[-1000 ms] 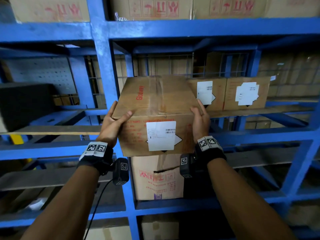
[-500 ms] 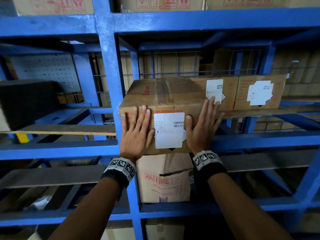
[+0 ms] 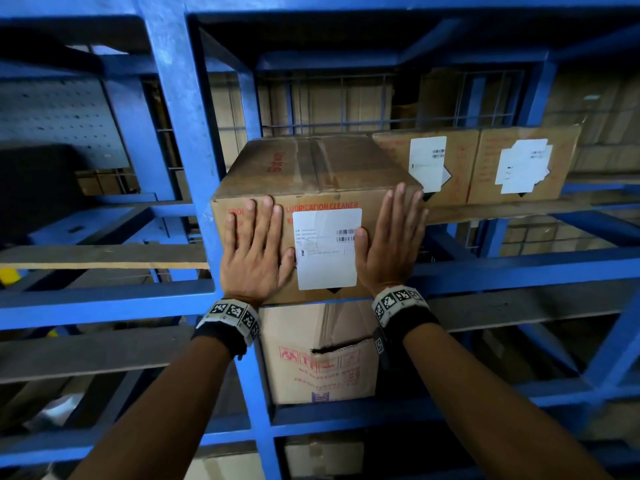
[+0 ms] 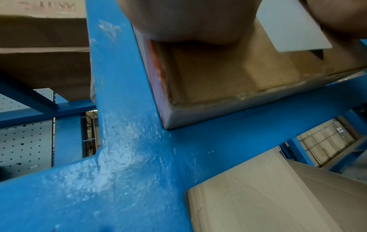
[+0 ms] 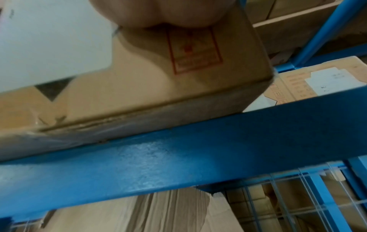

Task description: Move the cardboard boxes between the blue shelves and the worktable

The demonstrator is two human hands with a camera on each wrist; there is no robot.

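Observation:
A brown cardboard box (image 3: 311,174) with red print and a white label (image 3: 327,249) sits on a blue shelf level (image 3: 519,271), its front still at the shelf's edge beside a blue upright (image 3: 183,133). My left hand (image 3: 254,251) lies flat on the box's front, left of the label, fingers straight. My right hand (image 3: 389,244) presses flat on the front at the right edge. In the left wrist view the box's lower corner (image 4: 218,81) meets the blue beam (image 4: 238,125). The right wrist view shows the box's lower front (image 5: 158,78) over the beam (image 5: 198,149).
Two more labelled boxes (image 3: 429,168) (image 3: 523,168) stand further back to the right on the same level. A pale box with a torn flap (image 3: 318,355) sits on the level below. Wire mesh (image 3: 346,102) closes the shelf's back. The bay to the left holds a dark block (image 3: 34,188).
A second ago both hands gripped the box by its sides and set it on the shelf edge. They have since moved to its front face and pushed it flat-handed further in.

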